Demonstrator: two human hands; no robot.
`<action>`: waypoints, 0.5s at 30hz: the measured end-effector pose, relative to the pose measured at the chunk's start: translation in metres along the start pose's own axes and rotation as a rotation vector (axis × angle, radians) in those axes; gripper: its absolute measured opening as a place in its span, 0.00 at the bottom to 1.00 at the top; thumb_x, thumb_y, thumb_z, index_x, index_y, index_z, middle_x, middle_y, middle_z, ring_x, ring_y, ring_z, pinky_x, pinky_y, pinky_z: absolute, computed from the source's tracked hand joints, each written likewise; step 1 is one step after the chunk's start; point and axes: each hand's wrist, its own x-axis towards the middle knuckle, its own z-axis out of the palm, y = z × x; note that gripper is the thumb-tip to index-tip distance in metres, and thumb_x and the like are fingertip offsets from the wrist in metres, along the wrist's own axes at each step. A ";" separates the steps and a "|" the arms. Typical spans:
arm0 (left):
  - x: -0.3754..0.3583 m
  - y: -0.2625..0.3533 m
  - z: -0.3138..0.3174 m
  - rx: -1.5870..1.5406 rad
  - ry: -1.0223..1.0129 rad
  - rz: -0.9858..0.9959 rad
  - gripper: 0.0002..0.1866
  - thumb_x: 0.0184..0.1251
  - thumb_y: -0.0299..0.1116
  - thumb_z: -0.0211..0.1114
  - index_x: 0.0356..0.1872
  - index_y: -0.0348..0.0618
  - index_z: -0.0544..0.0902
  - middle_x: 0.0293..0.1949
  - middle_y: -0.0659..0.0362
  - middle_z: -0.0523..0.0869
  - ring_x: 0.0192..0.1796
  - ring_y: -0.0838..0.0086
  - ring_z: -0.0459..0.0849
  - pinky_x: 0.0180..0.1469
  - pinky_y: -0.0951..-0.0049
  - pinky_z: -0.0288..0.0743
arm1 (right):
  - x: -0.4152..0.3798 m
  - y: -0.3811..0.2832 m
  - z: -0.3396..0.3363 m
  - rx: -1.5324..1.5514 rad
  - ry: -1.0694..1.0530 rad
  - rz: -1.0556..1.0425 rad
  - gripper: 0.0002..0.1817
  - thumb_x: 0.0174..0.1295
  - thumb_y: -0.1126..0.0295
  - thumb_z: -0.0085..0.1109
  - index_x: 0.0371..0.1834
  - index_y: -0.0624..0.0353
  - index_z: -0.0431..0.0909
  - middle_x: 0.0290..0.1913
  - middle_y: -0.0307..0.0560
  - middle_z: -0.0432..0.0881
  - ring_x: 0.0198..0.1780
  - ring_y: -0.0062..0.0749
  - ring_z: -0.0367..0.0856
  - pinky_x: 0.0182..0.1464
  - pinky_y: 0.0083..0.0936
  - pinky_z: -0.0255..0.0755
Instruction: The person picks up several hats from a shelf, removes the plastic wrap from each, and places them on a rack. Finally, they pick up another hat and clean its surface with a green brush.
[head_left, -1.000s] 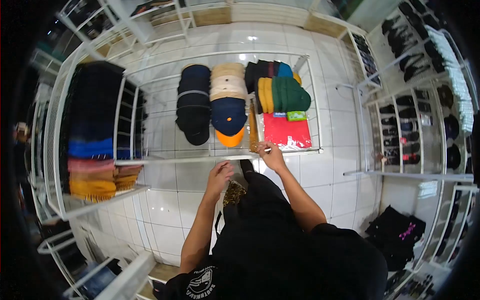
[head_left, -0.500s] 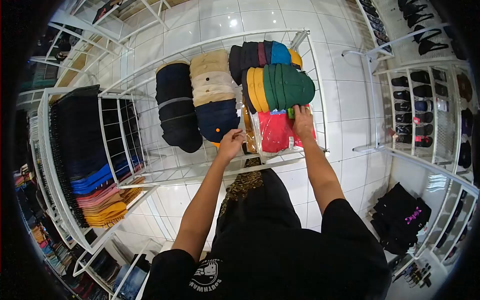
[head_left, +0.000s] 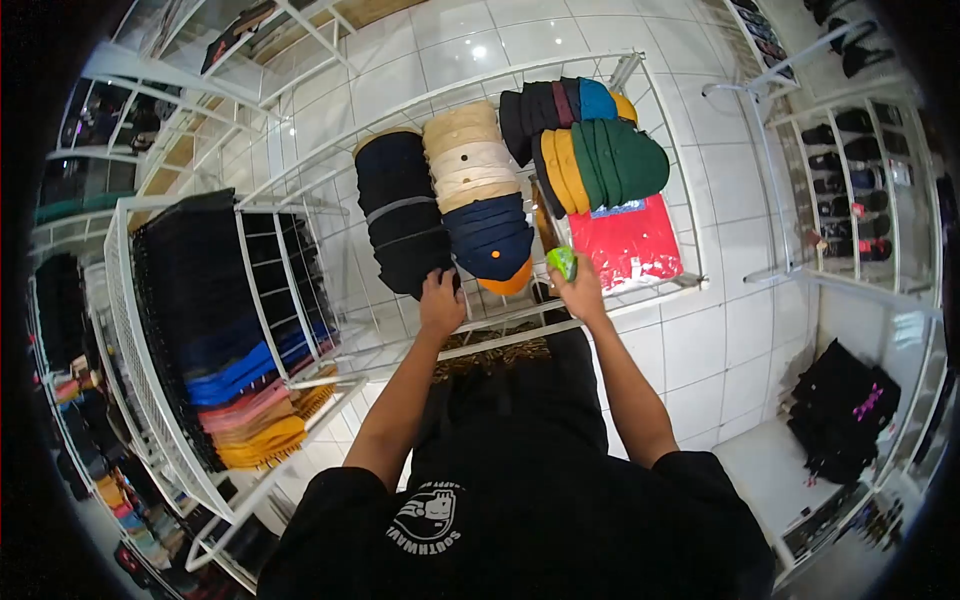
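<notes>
My right hand (head_left: 580, 290) is closed around a small bright green item (head_left: 562, 262) whose kind I cannot make out. It is just left of a red garment in clear plastic (head_left: 628, 245). My left hand (head_left: 441, 302) rests with fingers apart on the front of a row of black caps (head_left: 402, 225). Beside that row, beige and navy caps (head_left: 490, 235) are nested together, with an orange brim at the front. Behind the red package lie green and yellow caps (head_left: 620, 160), and behind those a row of dark caps (head_left: 535, 105).
A white wire rack (head_left: 690, 200) holds the caps. To the left, a second rack carries folded dark, blue, pink and mustard textiles (head_left: 190, 300). Shelves of footwear (head_left: 850, 190) stand at right, above a black garment pile (head_left: 840, 410).
My right hand has drawn the green item from the red package's far edge toward me. My left hand has moved left from the navy caps to the black ones. The view has shifted slightly.
</notes>
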 end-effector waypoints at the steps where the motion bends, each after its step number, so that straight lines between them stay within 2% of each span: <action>1: 0.003 -0.019 -0.003 0.167 0.088 0.066 0.29 0.62 0.32 0.63 0.66 0.43 0.71 0.67 0.42 0.69 0.68 0.49 0.70 0.67 0.54 0.67 | -0.010 -0.012 0.015 0.032 0.016 -0.012 0.31 0.59 0.54 0.67 0.56 0.67 0.72 0.49 0.66 0.80 0.53 0.58 0.79 0.57 0.42 0.72; 3: 0.011 -0.054 -0.005 0.391 0.200 0.194 0.33 0.61 0.30 0.63 0.70 0.41 0.67 0.68 0.42 0.66 0.70 0.49 0.64 0.71 0.49 0.60 | -0.034 -0.034 0.040 0.072 0.037 0.078 0.31 0.60 0.53 0.66 0.56 0.68 0.73 0.50 0.66 0.80 0.53 0.55 0.80 0.57 0.40 0.72; 5: 0.018 -0.076 -0.014 0.430 0.187 0.331 0.34 0.60 0.29 0.65 0.69 0.40 0.67 0.68 0.42 0.67 0.69 0.49 0.66 0.69 0.49 0.60 | -0.060 -0.064 0.059 0.105 0.083 0.188 0.31 0.60 0.52 0.67 0.57 0.67 0.73 0.49 0.66 0.81 0.53 0.54 0.81 0.57 0.38 0.72; 6: 0.020 -0.084 -0.018 0.458 0.194 0.414 0.34 0.58 0.27 0.66 0.69 0.39 0.68 0.67 0.43 0.68 0.67 0.48 0.67 0.68 0.49 0.60 | -0.074 -0.066 0.076 0.137 0.162 0.194 0.30 0.61 0.53 0.66 0.57 0.66 0.74 0.48 0.64 0.83 0.52 0.50 0.82 0.56 0.36 0.72; 7: 0.022 -0.088 -0.023 0.464 0.219 0.449 0.36 0.58 0.29 0.69 0.70 0.41 0.67 0.64 0.45 0.70 0.66 0.51 0.67 0.68 0.51 0.60 | -0.088 -0.077 0.087 0.218 0.214 0.275 0.30 0.61 0.53 0.65 0.58 0.65 0.74 0.48 0.62 0.83 0.51 0.47 0.82 0.56 0.35 0.72; 9: 0.023 -0.094 -0.032 0.471 0.204 0.432 0.37 0.58 0.30 0.70 0.70 0.41 0.67 0.62 0.46 0.71 0.64 0.52 0.68 0.67 0.51 0.60 | -0.118 -0.094 0.109 0.358 0.300 0.408 0.30 0.63 0.52 0.64 0.58 0.65 0.74 0.47 0.57 0.84 0.49 0.40 0.82 0.54 0.32 0.73; 10: 0.027 -0.097 -0.033 0.490 0.220 0.410 0.37 0.57 0.31 0.71 0.70 0.42 0.67 0.60 0.47 0.71 0.63 0.53 0.69 0.66 0.52 0.61 | -0.130 -0.094 0.129 0.359 0.411 0.410 0.31 0.63 0.51 0.64 0.59 0.65 0.73 0.45 0.54 0.84 0.46 0.38 0.82 0.51 0.30 0.73; 12: 0.032 -0.101 -0.034 0.493 0.217 0.446 0.37 0.56 0.33 0.73 0.69 0.42 0.69 0.60 0.49 0.72 0.62 0.55 0.69 0.65 0.53 0.63 | -0.161 -0.107 0.144 0.598 0.410 0.605 0.32 0.63 0.50 0.64 0.60 0.65 0.73 0.44 0.52 0.83 0.43 0.34 0.80 0.47 0.29 0.74; 13: 0.032 -0.101 -0.037 0.480 0.183 0.441 0.37 0.55 0.33 0.74 0.68 0.44 0.69 0.60 0.50 0.72 0.61 0.55 0.70 0.64 0.55 0.63 | -0.174 -0.110 0.153 0.645 0.416 0.598 0.32 0.63 0.50 0.64 0.61 0.66 0.72 0.44 0.51 0.82 0.42 0.31 0.79 0.45 0.27 0.74; 15: 0.037 -0.099 -0.043 0.475 0.148 0.470 0.37 0.55 0.32 0.74 0.68 0.46 0.69 0.59 0.50 0.71 0.60 0.55 0.71 0.63 0.56 0.64 | -0.196 -0.128 0.157 0.633 0.427 0.581 0.30 0.66 0.52 0.61 0.60 0.67 0.73 0.45 0.50 0.82 0.44 0.31 0.79 0.47 0.28 0.73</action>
